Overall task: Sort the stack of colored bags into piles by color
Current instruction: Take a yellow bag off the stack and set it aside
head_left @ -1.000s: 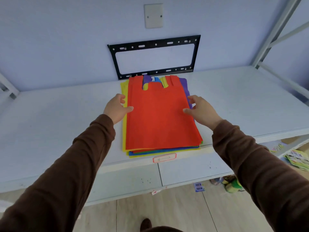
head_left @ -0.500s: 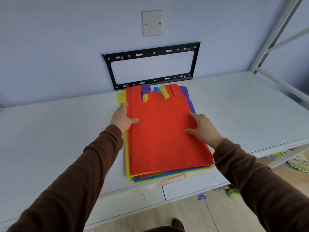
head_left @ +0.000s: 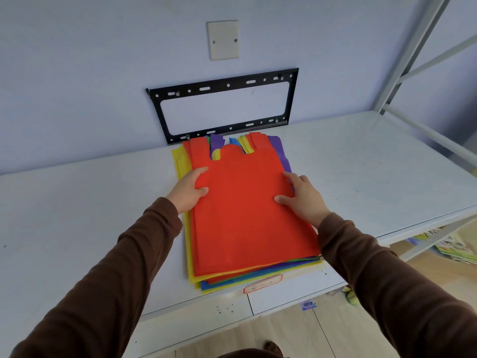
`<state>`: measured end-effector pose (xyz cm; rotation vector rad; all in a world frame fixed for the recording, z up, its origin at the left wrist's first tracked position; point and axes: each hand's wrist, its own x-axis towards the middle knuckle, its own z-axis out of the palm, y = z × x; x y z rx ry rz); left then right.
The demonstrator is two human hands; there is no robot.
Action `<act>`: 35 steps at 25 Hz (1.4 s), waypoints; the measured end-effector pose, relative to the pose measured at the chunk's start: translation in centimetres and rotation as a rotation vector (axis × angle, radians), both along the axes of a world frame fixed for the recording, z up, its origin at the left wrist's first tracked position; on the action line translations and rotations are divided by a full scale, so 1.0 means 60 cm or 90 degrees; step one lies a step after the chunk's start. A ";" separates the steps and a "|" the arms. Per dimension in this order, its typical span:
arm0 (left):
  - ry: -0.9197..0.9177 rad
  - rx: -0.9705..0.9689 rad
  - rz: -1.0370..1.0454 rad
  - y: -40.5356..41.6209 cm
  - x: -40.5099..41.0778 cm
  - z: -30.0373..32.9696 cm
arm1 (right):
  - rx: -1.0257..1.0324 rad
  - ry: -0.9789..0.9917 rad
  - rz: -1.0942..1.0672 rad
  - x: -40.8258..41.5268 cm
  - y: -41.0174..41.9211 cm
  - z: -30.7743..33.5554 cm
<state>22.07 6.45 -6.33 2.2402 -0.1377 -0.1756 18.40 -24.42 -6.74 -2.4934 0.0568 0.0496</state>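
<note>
My left hand [head_left: 189,191] has moved from the stack's edge onto the top red bag [head_left: 245,218], fingers relaxed, pressing. The stack of colored bags [head_left: 258,276] lies unsorted on the counter [head_left: 77,215]. My right hand [head_left: 302,197] now rests flat too, gripping nothing; I judge sorting is about to start.

Red bag [head_left: 245,215] tops multicolour stack [head_left: 258,273] on white table [head_left: 77,215]; left hand [head_left: 189,192] rests on its 9 o'clock edge, right hand [head_left: 303,200] on 3 o'clock edge, black bracket [head_left: 222,86] at 12 o'clock

One wide-angle head-worn view looks forward and down, close above the bag stack [head_left: 245,215].
</note>
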 end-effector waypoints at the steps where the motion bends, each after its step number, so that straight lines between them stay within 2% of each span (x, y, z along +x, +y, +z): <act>1: -0.003 0.003 -0.001 -0.001 -0.001 0.001 | -0.005 -0.003 -0.003 0.000 0.001 0.001; 3: 0.032 -0.070 0.021 -0.001 -0.002 0.006 | 0.000 -0.030 -0.027 -0.001 -0.002 0.003; 7: 0.209 -0.378 0.102 -0.015 -0.012 0.035 | -0.010 -0.090 -0.123 -0.016 -0.028 0.014; 11: 0.256 -0.492 0.137 -0.019 -0.006 0.062 | 0.002 -0.033 -0.110 -0.039 -0.047 0.026; 14: 0.265 -0.493 0.149 -0.012 -0.016 0.071 | 0.051 0.018 -0.064 -0.058 -0.043 0.035; 18: 0.265 -0.532 0.176 0.018 -0.028 0.070 | -0.066 -0.136 -0.084 -0.065 -0.027 0.044; 21: 0.253 -0.491 0.158 0.033 -0.037 0.066 | -0.005 -0.020 0.014 -0.066 0.003 0.045; 26: 0.240 -0.436 0.118 0.061 -0.033 0.037 | -0.085 -0.025 0.039 -0.066 0.052 0.034; 31: 0.202 -0.392 0.101 0.060 -0.045 0.010 | -0.204 0.039 0.036 -0.064 0.101 0.032; 35: 0.187 -0.370 0.100 0.062 -0.050 -0.001 | -0.115 0.130 0.012 -0.053 0.108 0.036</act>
